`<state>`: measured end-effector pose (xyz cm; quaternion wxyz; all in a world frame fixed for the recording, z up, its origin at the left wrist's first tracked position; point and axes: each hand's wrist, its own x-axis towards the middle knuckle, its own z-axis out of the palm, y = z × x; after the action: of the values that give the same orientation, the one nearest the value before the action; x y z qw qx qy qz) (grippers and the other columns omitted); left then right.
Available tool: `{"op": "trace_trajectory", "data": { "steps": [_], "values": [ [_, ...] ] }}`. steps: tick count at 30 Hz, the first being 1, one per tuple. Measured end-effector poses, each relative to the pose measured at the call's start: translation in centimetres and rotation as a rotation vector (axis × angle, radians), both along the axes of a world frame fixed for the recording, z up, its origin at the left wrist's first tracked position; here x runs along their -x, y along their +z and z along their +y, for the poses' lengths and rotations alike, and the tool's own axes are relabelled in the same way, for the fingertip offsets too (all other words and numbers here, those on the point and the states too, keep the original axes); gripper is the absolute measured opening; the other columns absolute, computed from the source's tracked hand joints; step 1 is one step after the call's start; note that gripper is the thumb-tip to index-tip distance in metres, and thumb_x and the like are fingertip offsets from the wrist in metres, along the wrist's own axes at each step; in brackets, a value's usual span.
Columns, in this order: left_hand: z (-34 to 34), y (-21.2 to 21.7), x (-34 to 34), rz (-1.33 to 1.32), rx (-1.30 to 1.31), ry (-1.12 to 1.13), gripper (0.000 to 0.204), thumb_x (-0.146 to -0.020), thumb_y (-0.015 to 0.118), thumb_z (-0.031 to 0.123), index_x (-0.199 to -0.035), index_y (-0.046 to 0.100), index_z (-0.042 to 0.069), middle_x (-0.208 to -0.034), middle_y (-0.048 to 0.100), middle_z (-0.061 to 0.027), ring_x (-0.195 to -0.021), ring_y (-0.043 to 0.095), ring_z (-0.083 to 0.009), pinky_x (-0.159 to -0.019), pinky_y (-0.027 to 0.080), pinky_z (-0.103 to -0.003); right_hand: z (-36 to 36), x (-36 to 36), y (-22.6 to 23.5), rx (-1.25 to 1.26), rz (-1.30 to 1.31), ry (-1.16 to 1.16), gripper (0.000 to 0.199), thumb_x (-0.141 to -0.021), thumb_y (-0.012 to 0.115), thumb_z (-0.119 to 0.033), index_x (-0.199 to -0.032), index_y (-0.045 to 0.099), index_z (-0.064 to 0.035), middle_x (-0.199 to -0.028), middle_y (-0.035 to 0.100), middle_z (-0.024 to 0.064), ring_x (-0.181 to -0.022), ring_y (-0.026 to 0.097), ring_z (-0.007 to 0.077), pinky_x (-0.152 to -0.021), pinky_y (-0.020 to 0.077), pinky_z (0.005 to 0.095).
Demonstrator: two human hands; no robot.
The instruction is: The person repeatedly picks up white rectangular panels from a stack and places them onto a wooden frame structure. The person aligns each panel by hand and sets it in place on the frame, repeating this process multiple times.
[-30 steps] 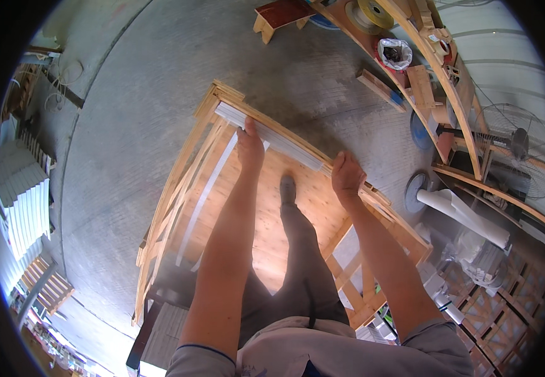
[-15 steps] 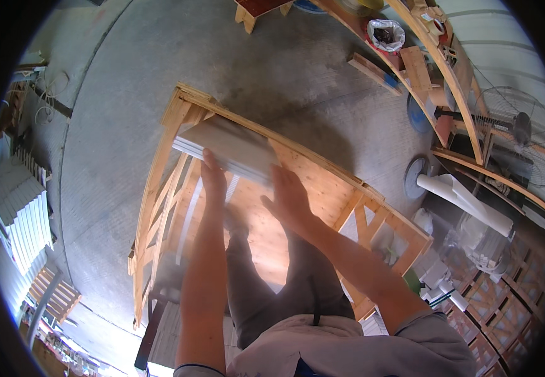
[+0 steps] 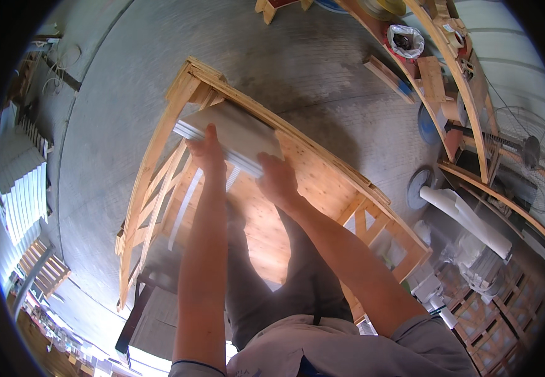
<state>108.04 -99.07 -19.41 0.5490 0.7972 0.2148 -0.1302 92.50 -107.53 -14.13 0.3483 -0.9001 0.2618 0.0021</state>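
A short stack of flat grey panels (image 3: 238, 129), with pale layered edges, lies at the far left end inside an open wooden crate (image 3: 313, 154). My left hand (image 3: 208, 152) grips its near edge toward the left, thumb up against the top and fingers under or in front of the edge. Near the close right corner my right hand (image 3: 277, 178) is closed on the same edge, its fingers curled and partly hidden. Behind my forearms, a pale strip (image 3: 186, 207) runs down the crate's inside.
Slatted crate sides rise left and right of my legs. At far right stand a curved-looking wooden bench (image 3: 423, 81) with a lined bucket (image 3: 405, 41), a fan (image 3: 530, 152) and a white roll (image 3: 467, 217). More grey panels (image 3: 18, 157) are stacked at far left.
My right hand has gone from spread fingers at the stack's right end to a curled grip on the near edge. The left thumb now stands higher. The whole view has shifted slightly.
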Motion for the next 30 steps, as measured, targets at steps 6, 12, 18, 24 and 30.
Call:
{"op": "trace_trajectory", "data": {
  "steps": [6, 12, 18, 24, 30],
  "values": [
    [-0.3, 0.8, 2.5, -0.007, -0.122, -0.092, 0.057, -0.077, 0.064, 0.034, -0.112, 0.049, -0.010, -0.107, 0.060, -0.0275, -0.099, 0.059, -0.0412, -0.088, 0.044, -0.045, -0.9, 2.0, -0.3, -0.033, -0.036, -0.011, 0.031, -0.070, 0.063, -0.004, -0.100, 0.057, -0.0070, -0.089, 0.062, 0.0151, -0.088, 0.060, 0.0368, -0.075, 0.0482, 0.0456],
    [-1.3, 1.7, 4.5, -0.072, -0.210, -0.107, 0.059, -0.079, 0.062, 0.036, -0.111, 0.048, -0.011, -0.106, 0.059, -0.0299, -0.099, 0.058, -0.0431, -0.088, 0.044, -0.046, -1.9, 3.8, -0.3, -0.020, -0.017, 0.043, 0.034, -0.070, 0.064, -0.006, -0.103, 0.056, -0.0055, -0.095, 0.062, 0.0144, -0.090, 0.060, 0.0346, -0.076, 0.0491, 0.0435],
    [-1.0, 0.6, 2.6, -0.063, -0.180, -0.084, 0.061, -0.079, 0.064, 0.038, -0.112, 0.048, -0.011, -0.108, 0.059, -0.0291, -0.102, 0.058, -0.0428, -0.088, 0.044, -0.046, -2.3, 2.2, -0.2, -0.037, -0.010, 0.064, 0.032, -0.071, 0.062, -0.006, -0.103, 0.058, -0.0064, -0.088, 0.063, 0.0158, -0.086, 0.060, 0.0367, -0.073, 0.0485, 0.0459],
    [-0.6, -0.1, 0.4, -0.086, -0.180, -0.101, 0.061, -0.079, 0.064, 0.040, -0.109, 0.048, -0.011, -0.106, 0.060, -0.0295, -0.101, 0.058, -0.0429, -0.088, 0.044, -0.046, -1.8, 0.2, -0.3, -0.006, 0.018, 0.056, 0.026, -0.070, 0.062, -0.005, -0.095, 0.057, -0.0062, -0.084, 0.063, 0.0153, -0.083, 0.061, 0.0364, -0.071, 0.0476, 0.0453],
    [-0.8, -0.2, -0.3, -0.053, -0.303, -0.102, 0.062, -0.079, 0.062, 0.043, -0.107, 0.048, -0.011, -0.106, 0.060, -0.0304, -0.101, 0.058, -0.0442, -0.087, 0.044, -0.048, -1.5, -0.5, -0.3, -0.010, 0.025, 0.031, 0.024, -0.070, 0.062, -0.004, -0.093, 0.056, -0.0066, -0.083, 0.063, 0.0142, -0.081, 0.062, 0.0352, -0.073, 0.0467, 0.0458]
  ]
}}
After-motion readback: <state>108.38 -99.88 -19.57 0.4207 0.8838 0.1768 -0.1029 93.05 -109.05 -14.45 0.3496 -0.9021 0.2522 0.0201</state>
